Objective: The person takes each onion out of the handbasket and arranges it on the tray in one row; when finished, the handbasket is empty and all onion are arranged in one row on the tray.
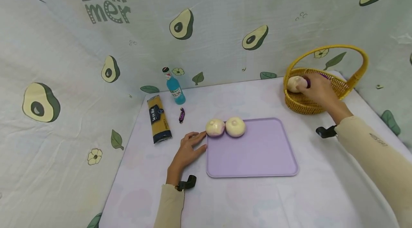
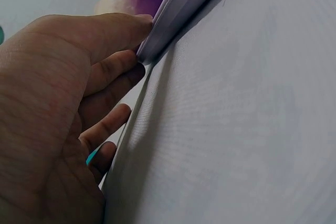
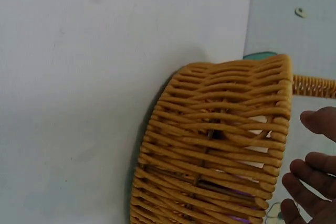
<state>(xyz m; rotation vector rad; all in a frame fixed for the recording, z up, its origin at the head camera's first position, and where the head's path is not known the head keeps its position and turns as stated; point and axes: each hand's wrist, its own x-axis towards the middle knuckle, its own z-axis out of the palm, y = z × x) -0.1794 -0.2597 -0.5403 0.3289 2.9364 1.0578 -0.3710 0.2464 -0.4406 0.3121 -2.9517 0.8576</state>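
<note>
My left hand (image 1: 190,149) lies at the left edge of the lilac tray (image 1: 254,156), its fingers fairly straight and its thumb and index tips touching the rim. Two round white-and-purple turnips, a left one (image 1: 215,128) and a right one (image 1: 235,127), sit side by side at the tray's back left corner. My right hand (image 1: 317,87) reaches into the yellow wicker basket (image 1: 302,108), thumb over another turnip (image 1: 293,84). In the right wrist view its fingers (image 3: 310,182) are spread past the basket rim, with nothing seen between them.
A blue bottle (image 1: 175,90) stands at the back left. Nearby lie a yellow-and-navy packet (image 1: 158,119) and a small purple wrapped candy (image 1: 181,115). The basket's tall handle (image 1: 338,46) arches above it. A printed cloth (image 1: 219,60) hangs behind the table.
</note>
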